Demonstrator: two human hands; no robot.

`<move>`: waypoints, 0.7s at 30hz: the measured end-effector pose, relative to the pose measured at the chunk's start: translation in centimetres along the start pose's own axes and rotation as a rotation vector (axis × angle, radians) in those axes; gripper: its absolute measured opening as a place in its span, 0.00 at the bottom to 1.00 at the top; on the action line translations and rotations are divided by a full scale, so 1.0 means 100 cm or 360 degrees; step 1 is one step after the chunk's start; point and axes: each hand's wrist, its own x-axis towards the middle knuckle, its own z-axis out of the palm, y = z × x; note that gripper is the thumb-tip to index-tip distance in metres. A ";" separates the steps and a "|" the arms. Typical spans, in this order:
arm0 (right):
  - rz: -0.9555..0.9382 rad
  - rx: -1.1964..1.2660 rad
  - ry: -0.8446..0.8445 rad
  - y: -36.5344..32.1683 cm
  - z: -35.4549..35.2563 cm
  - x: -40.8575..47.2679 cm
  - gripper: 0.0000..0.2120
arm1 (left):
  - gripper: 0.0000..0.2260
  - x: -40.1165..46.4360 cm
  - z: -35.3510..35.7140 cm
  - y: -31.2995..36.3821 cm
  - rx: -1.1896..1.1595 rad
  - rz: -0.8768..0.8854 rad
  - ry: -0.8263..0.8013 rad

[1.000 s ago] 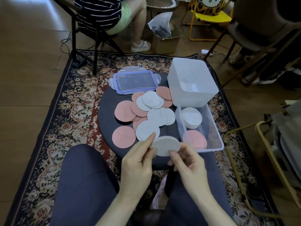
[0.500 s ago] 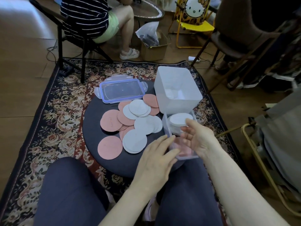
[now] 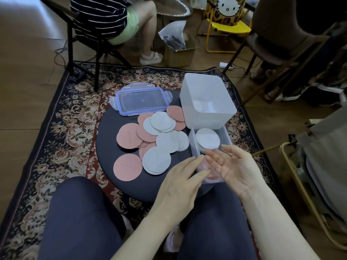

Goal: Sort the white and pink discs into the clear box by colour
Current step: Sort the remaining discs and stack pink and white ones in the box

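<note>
Faint writing marks the big pink disc (image 3: 129, 136) left of centre, too small to read. A cartoon cat face (image 3: 225, 5) shows on the yellow chair (image 3: 228, 27) at the top.

The clear box (image 3: 193, 141) sits right of centre on the round dark table (image 3: 105, 147), its long axis running from the near edge up toward the white tub (image 3: 207, 102) behind it. A white stack (image 3: 207, 141) fills its far end; pink discs at its near end are mostly hidden by the hands.

Loose white discs (image 3: 157, 160) and pink discs (image 3: 128, 167) overlap in a heap at mid-frame. A blue-rimmed lid (image 3: 142, 101) lies flat above them.

The left hand (image 3: 178, 186) is flat, fingers straight, tips at the box's near left rim. The right hand (image 3: 234, 169) is spread, palm up, over the box's near end, holding nothing.
</note>
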 end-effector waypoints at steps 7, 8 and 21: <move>-0.0030 -0.0024 -0.0113 0.003 -0.003 0.003 0.05 | 0.20 0.002 -0.002 -0.006 -0.0024 0.0062 -0.0015; -0.0054 -0.0035 -0.0090 0.004 -0.003 0.002 0.05 | 0.20 0.002 -0.003 -0.005 -0.0022 0.0067 -0.0019; -0.0853 -0.1665 -0.0306 0.084 0.029 -0.021 0.12 | 0.31 -0.044 -0.040 -0.056 0.0635 -0.1012 0.0297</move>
